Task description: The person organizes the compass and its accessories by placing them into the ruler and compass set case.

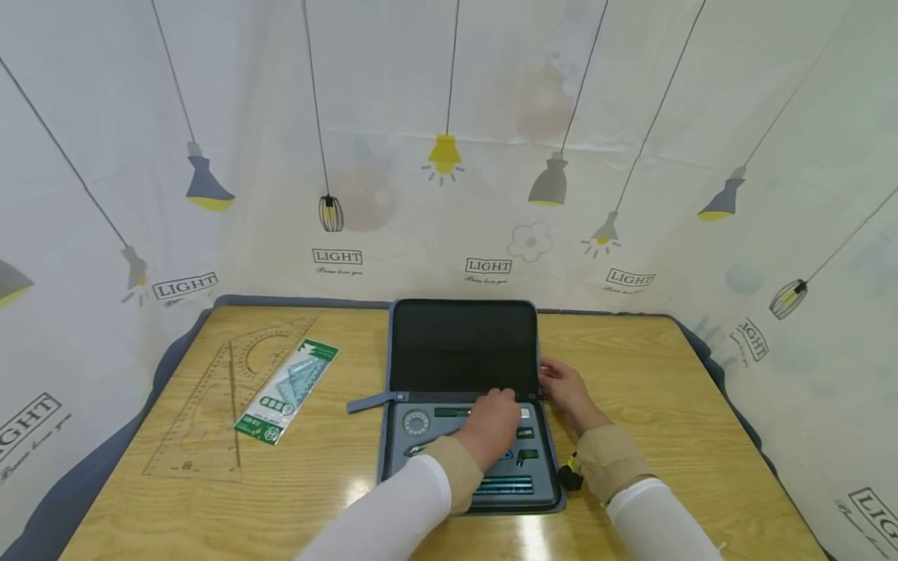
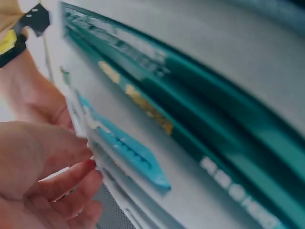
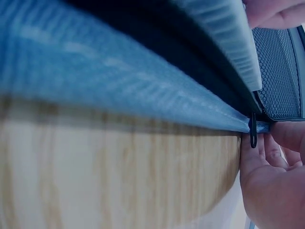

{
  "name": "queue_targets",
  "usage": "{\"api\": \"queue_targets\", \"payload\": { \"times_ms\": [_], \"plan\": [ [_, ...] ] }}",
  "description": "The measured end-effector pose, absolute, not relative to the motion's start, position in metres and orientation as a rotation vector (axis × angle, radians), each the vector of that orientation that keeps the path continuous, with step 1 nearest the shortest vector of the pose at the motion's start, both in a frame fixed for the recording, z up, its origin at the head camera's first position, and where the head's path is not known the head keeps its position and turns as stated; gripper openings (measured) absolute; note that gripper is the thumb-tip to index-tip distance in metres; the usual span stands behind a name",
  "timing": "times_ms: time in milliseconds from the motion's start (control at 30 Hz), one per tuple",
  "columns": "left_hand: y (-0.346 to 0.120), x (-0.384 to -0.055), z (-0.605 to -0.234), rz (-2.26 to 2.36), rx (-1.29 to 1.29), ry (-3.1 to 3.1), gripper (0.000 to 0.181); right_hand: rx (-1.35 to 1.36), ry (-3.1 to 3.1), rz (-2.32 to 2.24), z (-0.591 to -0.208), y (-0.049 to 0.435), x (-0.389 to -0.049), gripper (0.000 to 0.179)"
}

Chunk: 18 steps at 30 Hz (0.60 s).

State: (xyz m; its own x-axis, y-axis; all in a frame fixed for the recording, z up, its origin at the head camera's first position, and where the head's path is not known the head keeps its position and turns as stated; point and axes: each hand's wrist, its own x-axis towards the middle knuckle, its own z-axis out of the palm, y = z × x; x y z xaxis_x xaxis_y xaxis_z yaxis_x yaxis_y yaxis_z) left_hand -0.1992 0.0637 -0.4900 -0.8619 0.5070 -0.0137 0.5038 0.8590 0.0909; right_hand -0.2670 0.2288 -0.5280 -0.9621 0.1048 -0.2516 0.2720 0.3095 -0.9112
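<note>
A zip case (image 1: 463, 347) lies unfolded, its black mesh lid raised at the back. Its grey tray (image 1: 407, 425) holds a white ring-shaped piece (image 1: 416, 422), a metal compass (image 1: 415, 449), dark green tubes (image 1: 505, 485) and a small green piece (image 1: 526, 456). My left hand (image 1: 493, 425) is over the tray's back right, fingers bent; in the left wrist view its fingertips (image 2: 90, 152) are at the tray's edge near a light blue piece (image 2: 128, 150). I cannot tell whether they pinch anything. My right hand (image 1: 564, 389) grips the case's right edge by the hinge, beside a black zipper pull (image 3: 253, 131).
On the table's left lie clear set squares (image 1: 231, 389) and a green-and-white packet (image 1: 286, 392) with rulers pictured on it. A blue strap (image 1: 369, 403) sticks out left of the case. A curtain printed with lamps (image 1: 435, 218) stands behind the wooden table (image 1: 316, 499).
</note>
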Motion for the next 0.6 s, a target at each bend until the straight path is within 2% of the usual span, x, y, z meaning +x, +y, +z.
{"api": "queue_targets", "payload": {
  "times_ms": [167,333,600],
  "plan": [
    [0.044,-0.196,-0.488,0.23,0.889,3.012,0.012,0.376,2.408,-1.722,-0.527,0.228,-0.267,0.039],
    [0.001,-0.194,-0.483,0.529,0.88,3.022,0.021,0.406,2.388,-1.701,-0.526,0.227,-0.267,0.039],
    [-0.099,-0.193,-0.48,0.862,0.404,3.036,0.032,0.378,2.372,-1.726,-0.524,0.228,-0.267,0.041]
  ]
}}
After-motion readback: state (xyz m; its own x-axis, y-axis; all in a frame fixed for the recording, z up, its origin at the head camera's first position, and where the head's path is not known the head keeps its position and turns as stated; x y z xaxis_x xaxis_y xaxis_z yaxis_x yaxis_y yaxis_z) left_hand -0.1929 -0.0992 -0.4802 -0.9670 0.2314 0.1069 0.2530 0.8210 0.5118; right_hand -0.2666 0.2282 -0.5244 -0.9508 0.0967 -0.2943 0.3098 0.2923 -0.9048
